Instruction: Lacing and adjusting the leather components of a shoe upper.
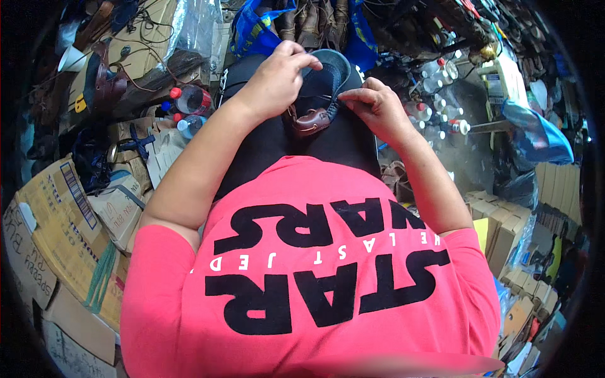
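A shoe (pixel 311 120) with brown leather and a dark grey-blue lining rests between my knees, over my black-clad lap. Its opening faces up, and the brown part lies nearest me. At its upper left edge is my left hand (pixel 287 72), fingers curled and index finger and thumb brought together by the rim. My right hand (pixel 376 108) is beside the shoe's right edge, thumb and forefinger pinched close to the lining. What either pinch holds is too small to make out.
Beyond my knees stands a blue bag (pixel 257 30) with brown shoe-shaped forms (pixel 310 28) by it. Several plastic bottles (pixel 435 113) crowd the right floor; a red-capped bottle (pixel 191 99) lies left. Cardboard boxes (pixel 60 208) fill the left side, and stacked cartons (pixel 501 223) the right.
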`<action>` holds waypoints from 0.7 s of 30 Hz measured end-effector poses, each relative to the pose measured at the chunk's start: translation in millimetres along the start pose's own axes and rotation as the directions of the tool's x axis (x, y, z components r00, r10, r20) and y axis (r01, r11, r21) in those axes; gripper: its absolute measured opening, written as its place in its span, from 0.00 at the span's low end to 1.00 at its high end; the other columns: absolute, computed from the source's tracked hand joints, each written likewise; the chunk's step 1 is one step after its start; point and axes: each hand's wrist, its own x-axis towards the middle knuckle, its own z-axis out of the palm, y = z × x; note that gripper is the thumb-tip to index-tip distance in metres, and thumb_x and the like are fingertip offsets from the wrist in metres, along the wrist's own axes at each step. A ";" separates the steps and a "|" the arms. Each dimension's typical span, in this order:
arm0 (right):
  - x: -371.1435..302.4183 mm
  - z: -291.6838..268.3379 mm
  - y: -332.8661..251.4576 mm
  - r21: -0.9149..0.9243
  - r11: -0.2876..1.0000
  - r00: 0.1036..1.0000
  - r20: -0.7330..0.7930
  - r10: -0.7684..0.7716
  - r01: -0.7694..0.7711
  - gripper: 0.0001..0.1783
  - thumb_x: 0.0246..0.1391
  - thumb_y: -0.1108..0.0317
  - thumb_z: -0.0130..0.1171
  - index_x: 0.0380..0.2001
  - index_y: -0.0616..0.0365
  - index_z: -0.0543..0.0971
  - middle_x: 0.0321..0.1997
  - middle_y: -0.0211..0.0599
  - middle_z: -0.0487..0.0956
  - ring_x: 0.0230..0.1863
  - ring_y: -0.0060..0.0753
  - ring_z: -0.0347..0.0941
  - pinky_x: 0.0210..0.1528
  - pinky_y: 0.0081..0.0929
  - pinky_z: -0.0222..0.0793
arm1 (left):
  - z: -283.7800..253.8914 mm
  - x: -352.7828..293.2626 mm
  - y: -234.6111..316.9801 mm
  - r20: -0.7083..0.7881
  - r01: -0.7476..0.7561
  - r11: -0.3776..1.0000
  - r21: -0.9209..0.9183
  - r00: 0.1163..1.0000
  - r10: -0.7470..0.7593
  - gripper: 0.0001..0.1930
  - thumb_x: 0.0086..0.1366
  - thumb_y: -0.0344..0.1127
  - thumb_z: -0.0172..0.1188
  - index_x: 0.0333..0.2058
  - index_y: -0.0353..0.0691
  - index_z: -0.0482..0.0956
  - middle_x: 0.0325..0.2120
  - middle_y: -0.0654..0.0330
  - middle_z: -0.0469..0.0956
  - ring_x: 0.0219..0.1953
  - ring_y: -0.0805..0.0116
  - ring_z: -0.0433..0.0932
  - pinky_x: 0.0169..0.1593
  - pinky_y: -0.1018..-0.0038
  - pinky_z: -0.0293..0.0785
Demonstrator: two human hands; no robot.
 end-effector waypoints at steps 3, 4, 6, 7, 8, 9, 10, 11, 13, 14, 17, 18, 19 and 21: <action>-13.9 6.8 -3.4 -0.206 0.978 0.998 -0.037 -0.048 0.039 0.16 0.45 0.75 0.61 0.40 0.47 0.83 0.27 0.34 0.71 0.31 0.38 0.70 0.34 0.31 0.65 | -6.0 -22.5 22.6 -0.029 0.154 0.988 -0.019 0.988 -0.155 0.19 0.57 0.17 0.50 0.45 0.40 0.78 0.35 0.54 0.70 0.33 0.66 0.75 0.36 0.72 0.74; -19.0 10.2 -6.0 -0.203 0.979 0.998 -0.042 -0.040 0.031 0.16 0.45 0.75 0.61 0.40 0.47 0.83 0.27 0.34 0.71 0.31 0.38 0.70 0.34 0.31 0.65 | -5.0 -26.9 26.1 -0.020 0.152 0.988 -0.020 0.988 -0.152 0.19 0.57 0.17 0.50 0.45 0.40 0.78 0.35 0.54 0.70 0.33 0.66 0.75 0.36 0.72 0.74; -25.9 18.8 -15.3 -0.334 0.941 0.993 -0.083 -0.082 0.050 0.19 0.46 0.72 0.60 0.44 0.44 0.80 0.27 0.32 0.72 0.32 0.36 0.71 0.40 0.36 0.62 | -4.2 -34.5 30.4 0.005 0.173 0.978 -0.116 0.985 -0.173 0.14 0.56 0.19 0.55 0.40 0.39 0.80 0.27 0.57 0.71 0.31 0.64 0.74 0.35 0.70 0.73; -28.0 21.7 -18.2 -0.377 0.926 0.996 -0.071 -0.054 0.023 0.20 0.47 0.71 0.59 0.46 0.44 0.79 0.28 0.32 0.71 0.34 0.35 0.71 0.43 0.37 0.61 | -3.6 -35.0 27.3 -0.013 0.144 0.988 -0.063 0.989 -0.145 0.09 0.53 0.22 0.60 0.34 0.39 0.82 0.22 0.59 0.72 0.30 0.64 0.74 0.33 0.71 0.72; -29.0 23.5 -20.8 -0.375 0.927 0.996 -0.073 -0.050 0.019 0.20 0.47 0.71 0.59 0.46 0.44 0.79 0.28 0.32 0.71 0.34 0.35 0.71 0.43 0.37 0.61 | -3.3 -34.8 25.7 -0.009 0.143 0.988 -0.063 0.990 -0.144 0.09 0.53 0.22 0.60 0.34 0.39 0.82 0.22 0.59 0.72 0.30 0.64 0.74 0.33 0.71 0.72; -29.6 24.5 -23.2 -0.413 0.910 0.995 -0.078 -0.063 0.026 0.20 0.47 0.71 0.58 0.46 0.44 0.79 0.28 0.32 0.71 0.34 0.35 0.71 0.43 0.37 0.61 | -3.1 -34.3 24.5 -0.007 0.084 0.989 0.120 0.996 -0.084 0.08 0.52 0.23 0.61 0.32 0.40 0.82 0.23 0.59 0.73 0.30 0.63 0.75 0.33 0.72 0.71; -29.9 24.6 -24.5 -0.451 0.892 0.994 -0.082 -0.077 0.032 0.20 0.48 0.71 0.58 0.47 0.44 0.79 0.28 0.32 0.71 0.34 0.35 0.71 0.43 0.37 0.61 | -2.6 -34.0 23.8 0.006 0.022 0.954 0.299 1.000 -0.024 0.06 0.51 0.24 0.62 0.30 0.40 0.82 0.24 0.59 0.74 0.30 0.63 0.75 0.33 0.72 0.71; -29.6 23.8 -24.2 -0.451 0.892 0.994 -0.083 -0.076 0.031 0.20 0.48 0.71 0.58 0.47 0.44 0.79 0.28 0.32 0.71 0.34 0.35 0.71 0.43 0.37 0.61 | -1.2 -34.3 23.3 0.007 0.020 0.954 0.299 1.000 -0.023 0.06 0.51 0.24 0.62 0.30 0.40 0.82 0.24 0.59 0.74 0.30 0.63 0.75 0.33 0.72 0.71; -27.5 21.0 -21.2 -0.367 0.930 0.996 -0.080 -0.043 0.011 0.20 0.47 0.72 0.58 0.46 0.43 0.80 0.27 0.33 0.72 0.32 0.36 0.72 0.41 0.36 0.64 | 1.5 -34.6 22.2 -0.060 0.077 0.936 0.345 0.996 -0.060 0.07 0.50 0.26 0.65 0.30 0.42 0.83 0.24 0.61 0.74 0.30 0.66 0.74 0.34 0.73 0.69; -26.7 18.6 -16.4 -0.366 0.931 0.996 -0.081 -0.041 0.008 0.20 0.47 0.72 0.58 0.46 0.43 0.80 0.27 0.33 0.72 0.32 0.36 0.72 0.41 0.36 0.64 | 1.9 -34.6 22.0 -0.057 0.075 0.936 0.344 0.997 -0.059 0.07 0.50 0.26 0.65 0.30 0.42 0.83 0.24 0.61 0.74 0.30 0.66 0.74 0.34 0.73 0.69; -18.8 9.1 0.9 0.032 0.996 0.996 -0.024 0.089 -0.088 0.21 0.45 0.76 0.59 0.42 0.40 0.83 0.27 0.36 0.75 0.29 0.35 0.75 0.37 0.28 0.72 | 2.3 -31.4 20.7 -0.071 0.188 0.976 -0.111 0.978 -0.197 0.08 0.50 0.27 0.66 0.31 0.45 0.85 0.21 0.63 0.69 0.29 0.67 0.71 0.34 0.73 0.68; -15.6 6.5 3.1 0.112 0.984 0.991 0.013 0.135 -0.136 0.21 0.46 0.79 0.57 0.42 0.41 0.83 0.28 0.36 0.75 0.31 0.31 0.76 0.38 0.27 0.72 | 3.2 -30.5 17.9 -0.072 0.190 0.976 -0.110 0.978 -0.198 0.08 0.50 0.27 0.66 0.31 0.45 0.85 0.21 0.63 0.69 0.29 0.67 0.71 0.34 0.73 0.68; -11.7 3.5 7.5 0.145 0.976 0.986 0.065 0.152 -0.160 0.22 0.46 0.80 0.56 0.42 0.41 0.83 0.29 0.35 0.75 0.32 0.29 0.75 0.40 0.26 0.72 | 5.0 -30.2 14.0 -0.051 0.183 0.979 -0.086 0.981 -0.187 0.08 0.50 0.27 0.66 0.32 0.45 0.85 0.21 0.62 0.69 0.29 0.67 0.71 0.34 0.73 0.68; -3.5 -2.7 17.5 0.173 0.967 0.979 0.114 0.167 -0.185 0.23 0.47 0.81 0.55 0.42 0.41 0.83 0.30 0.35 0.74 0.33 0.28 0.74 0.41 0.26 0.71 | 8.3 -28.5 9.7 -0.032 0.170 0.983 -0.064 0.985 -0.172 0.09 0.51 0.27 0.66 0.32 0.46 0.85 0.22 0.62 0.69 0.29 0.66 0.71 0.34 0.73 0.68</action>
